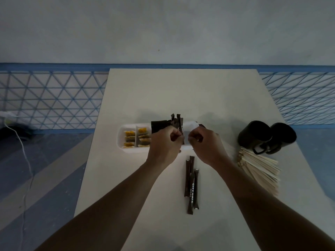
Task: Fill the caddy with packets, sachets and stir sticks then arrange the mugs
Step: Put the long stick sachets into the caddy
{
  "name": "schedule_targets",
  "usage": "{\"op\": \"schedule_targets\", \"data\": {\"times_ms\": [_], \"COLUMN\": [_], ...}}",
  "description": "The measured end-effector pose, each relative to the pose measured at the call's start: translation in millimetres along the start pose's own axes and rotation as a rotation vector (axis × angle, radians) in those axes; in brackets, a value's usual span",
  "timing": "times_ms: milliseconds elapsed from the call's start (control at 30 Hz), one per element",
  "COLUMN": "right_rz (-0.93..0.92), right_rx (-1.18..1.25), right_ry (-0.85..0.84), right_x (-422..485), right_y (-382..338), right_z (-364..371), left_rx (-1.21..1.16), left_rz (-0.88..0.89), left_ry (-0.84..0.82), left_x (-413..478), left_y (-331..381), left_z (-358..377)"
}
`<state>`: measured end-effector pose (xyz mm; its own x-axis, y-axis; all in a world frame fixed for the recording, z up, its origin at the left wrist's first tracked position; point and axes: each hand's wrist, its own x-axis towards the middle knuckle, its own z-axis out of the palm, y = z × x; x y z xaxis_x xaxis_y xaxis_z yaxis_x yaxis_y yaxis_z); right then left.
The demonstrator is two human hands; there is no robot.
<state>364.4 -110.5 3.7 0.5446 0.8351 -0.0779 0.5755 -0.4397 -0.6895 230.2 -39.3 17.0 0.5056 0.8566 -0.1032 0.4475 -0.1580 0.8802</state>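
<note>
A white caddy (121,136) lies across the middle of the table, with yellow packets (142,136) in its two left compartments. My left hand (165,142) grips a bunch of dark sugar sachets (178,124) standing upright over the caddy's middle. My right hand (204,142) hovers over the caddy's right end with curled fingers; a dark tip shows past its knuckles, and whether it holds a sachet is unclear. Several more dark sachets (191,183) lie on the table in front. Wooden stir sticks (259,169) are piled at the right. Two black mugs (266,137) lie on their sides behind the sticks.
The white table (181,91) stands against a grey wall with a blue triangle-patterned band. A white cable (23,151) runs over the floor at the left. The table's far half is bare.
</note>
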Motion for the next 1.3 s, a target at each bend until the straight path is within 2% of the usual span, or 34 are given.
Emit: {"op": "schedule_targets", "data": {"times_ms": [167,367,467,700,1000,1167,1300], "right_rz": [0.073,0.267,0.355,0.496,0.519,0.504,0.495], "right_rx": [-0.068,-0.17,-0.166,-0.107,-0.163,-0.12,-0.05], "right_ry": [-0.086,-0.227,-0.265,-0.249,-0.162,-0.1,-0.043], "right_x": [-31,-64,-78,-92,-98,-93,-83], "right_y": [23,48,48,52,60,59,52], "right_z": [-5,1,3,19,30,26,24], "left_rx": [0.148,0.344,0.416,0.405,0.477,0.476,0.492], "left_rz": [-0.071,-0.256,-0.284,-0.267,-0.271,-0.222,-0.251], "left_ry": [-0.159,-0.356,-0.414,-0.335,-0.282,-0.279,-0.238], "left_x": [-26,-57,-69,-87,-91,-88,-73], "left_y": [-15,-26,-31,-44,-52,-54,-50], "left_z": [19,42,54,67,59,50,43]}}
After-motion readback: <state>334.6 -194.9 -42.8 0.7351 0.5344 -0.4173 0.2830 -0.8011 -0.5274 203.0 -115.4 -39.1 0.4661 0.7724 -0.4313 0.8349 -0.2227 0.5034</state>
